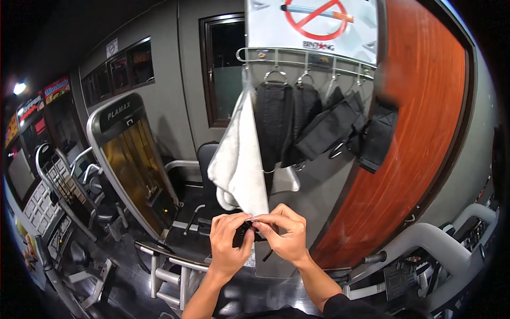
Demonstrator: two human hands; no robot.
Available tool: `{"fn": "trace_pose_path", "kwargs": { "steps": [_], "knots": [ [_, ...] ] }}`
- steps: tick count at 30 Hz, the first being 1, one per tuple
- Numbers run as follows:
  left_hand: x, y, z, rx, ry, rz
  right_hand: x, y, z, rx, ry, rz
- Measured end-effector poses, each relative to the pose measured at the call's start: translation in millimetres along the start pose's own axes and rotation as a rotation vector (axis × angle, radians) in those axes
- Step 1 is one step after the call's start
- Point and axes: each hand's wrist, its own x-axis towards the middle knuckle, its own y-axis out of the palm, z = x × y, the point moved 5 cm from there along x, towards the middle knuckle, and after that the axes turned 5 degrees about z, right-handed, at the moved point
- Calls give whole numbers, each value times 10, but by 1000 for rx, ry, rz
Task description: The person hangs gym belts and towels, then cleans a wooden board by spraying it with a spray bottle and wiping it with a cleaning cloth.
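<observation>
My left hand (231,242) and my right hand (284,234) meet in front of me, thumbs and fingertips pinched together. Between them is a small dark item, mostly covered by the fingers; I cannot tell its kind. A thin black strap end (268,255) dangles below my right hand. Just behind the fingertips, a white towel (241,154) hangs from a hook, its lower part reaching down to the hands in this view. Black padded straps (274,122) with metal rings hang to the right of the towel.
A metal hook rack (313,56) runs under a no-smoking sign (313,24). Beside it stands a red-brown wooden panel (409,122). A weight-stack machine (127,159) is on the left, a grey machine frame (425,250) at lower right, and a metal-framed bench (175,260) below.
</observation>
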Motion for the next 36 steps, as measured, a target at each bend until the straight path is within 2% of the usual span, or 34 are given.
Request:
{"fn": "trace_pose_path", "kwargs": {
  "steps": [6,10,14,16,17,18,20,26,33,36],
  "knots": [
    [363,399,-446,142,159,12,199,-631,180,-8,-160,-9],
    [623,659,-721,62,179,60,282,-1091,211,-31,-123,-29],
    [913,923,-953,-72,220,109,364,-1480,145,212,50,14],
    [1071,1063,-1029,-89,225,113,455,-1688,122,158,47,18],
    [1158,1109,-1082,-169,210,131,494,-1772,156,178,46,28],
    [1243,1157,-1116,-186,218,108,545,-1854,175,92,-19,10],
    [1402,1228,-1180,-204,220,117,616,-2008,200,-12,1,52],
    [1780,1407,-1335,-164,109,215,902,-2298,349,-135,-85,-39],
    [2393,1582,-1081,-31,27,400,1362,-2441,130,-200,-19,-71],
    [2589,1616,-1026,38,36,361,1558,-2459,82,-263,-51,-79]
  ]
}}
